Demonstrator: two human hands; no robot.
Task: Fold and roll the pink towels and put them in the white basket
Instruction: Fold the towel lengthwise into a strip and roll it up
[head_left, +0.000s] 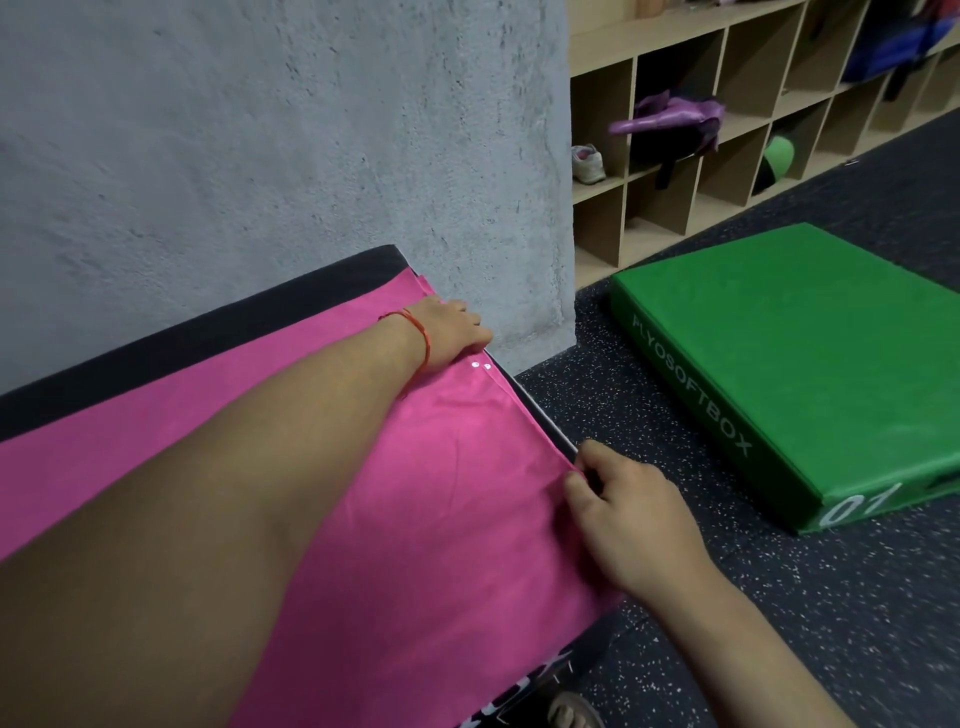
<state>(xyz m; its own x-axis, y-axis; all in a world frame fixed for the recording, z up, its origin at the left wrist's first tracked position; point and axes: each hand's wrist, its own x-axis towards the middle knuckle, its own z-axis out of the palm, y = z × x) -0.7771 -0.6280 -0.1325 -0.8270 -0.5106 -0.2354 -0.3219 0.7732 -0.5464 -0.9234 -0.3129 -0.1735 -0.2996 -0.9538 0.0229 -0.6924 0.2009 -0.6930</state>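
Observation:
A pink towel (441, 483) lies spread flat over a black padded box (218, 322). My left hand (452, 332), with a red string on the wrist, reaches across and holds the towel's far right corner near two small snaps. My right hand (623, 514) pinches the towel's right edge closer to me, at the side of the box. The white basket is out of view.
A grey concrete pillar (291, 140) stands right behind the black box. A flat green soft box (810, 358) lies on the dark speckled floor (810, 613) to the right. Wooden cubby shelves (727, 135) with shoes and bags line the back.

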